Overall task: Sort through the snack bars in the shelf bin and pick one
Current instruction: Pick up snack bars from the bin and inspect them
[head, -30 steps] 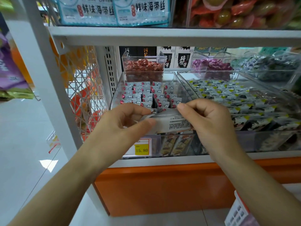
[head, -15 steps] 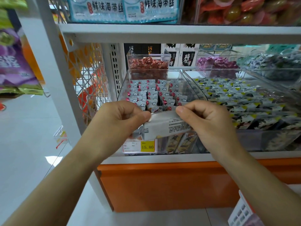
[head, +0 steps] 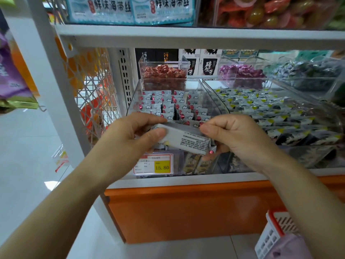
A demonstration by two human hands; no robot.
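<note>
I hold one silver-grey snack bar (head: 188,141) in front of the clear shelf bin (head: 137,94), its printed back label facing me. My left hand (head: 128,143) pinches its left end between thumb and fingers. My right hand (head: 237,139) pinches its right end, thumb on top. Behind the bar, the bin holds several rows of upright bars (head: 168,105) in white wrappers with red dots and clouds.
A yellow price tag (head: 162,166) reading 15.80 sits on the bin's front. A second clear bin (head: 280,113) of yellow-marked bars stands to the right. Small bins of red candy (head: 164,71) and purple candy (head: 240,71) sit behind. A red and white basket (head: 270,236) is at lower right.
Both hands have turned the bar so its printed back label faces me more fully. The view has shifted slightly; the hands stay in front of the bin.
</note>
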